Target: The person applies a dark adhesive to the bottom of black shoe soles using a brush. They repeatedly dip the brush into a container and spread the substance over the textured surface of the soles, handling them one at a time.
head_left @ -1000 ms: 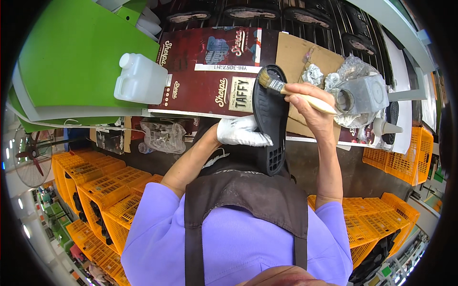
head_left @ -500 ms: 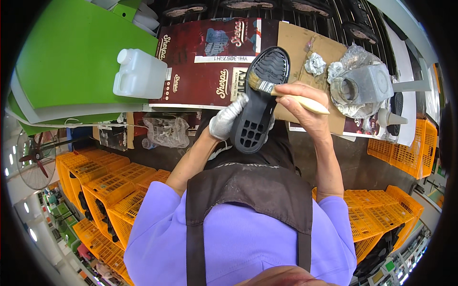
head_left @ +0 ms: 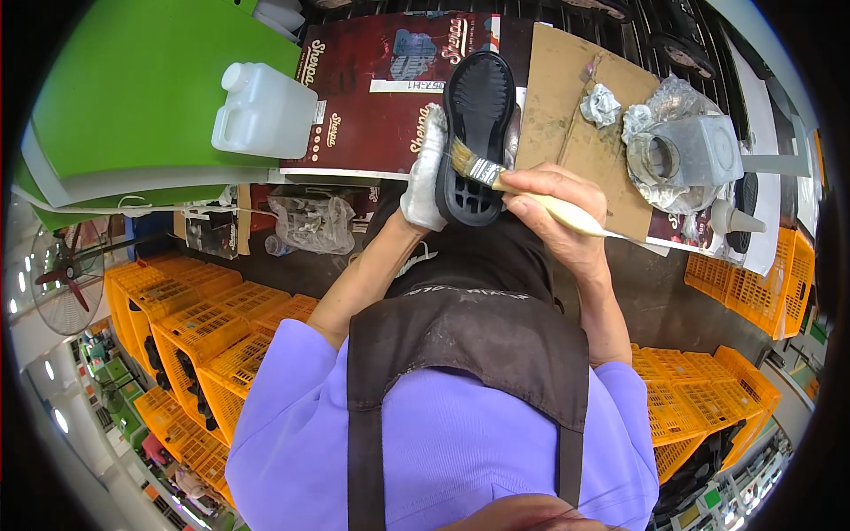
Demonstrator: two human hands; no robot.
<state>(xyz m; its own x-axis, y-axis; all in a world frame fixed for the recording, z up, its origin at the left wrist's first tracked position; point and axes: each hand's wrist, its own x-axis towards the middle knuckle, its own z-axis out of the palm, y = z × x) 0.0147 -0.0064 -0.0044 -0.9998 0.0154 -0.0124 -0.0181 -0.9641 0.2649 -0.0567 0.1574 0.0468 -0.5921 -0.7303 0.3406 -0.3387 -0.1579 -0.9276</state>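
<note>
A black shoe sole [head_left: 479, 97] is held up in front of me with its hollow inner side showing. My left hand [head_left: 427, 181], in a whitish glove, grips it along its left edge; the fingers behind the sole are hidden. My bare right hand [head_left: 567, 212] is closed round the pale handle of a flat paintbrush [head_left: 479, 168]. The brush's bristles touch the sole's inner surface, a little above the grid of square hollows at the near end.
A dark red printed cardboard sheet [head_left: 354, 133] and brown cardboard [head_left: 553, 106] cover the bench. A white plastic jug [head_left: 266, 111] stands left. At right are crumpled foil [head_left: 600, 104], a cut clear container [head_left: 695, 152] and a nozzle bottle [head_left: 735, 218]. Orange crates [head_left: 212, 341] stand behind on both sides.
The sole has moved farther from me and turned more upright. My brush has come down from its upper middle toward the near, heel end.
</note>
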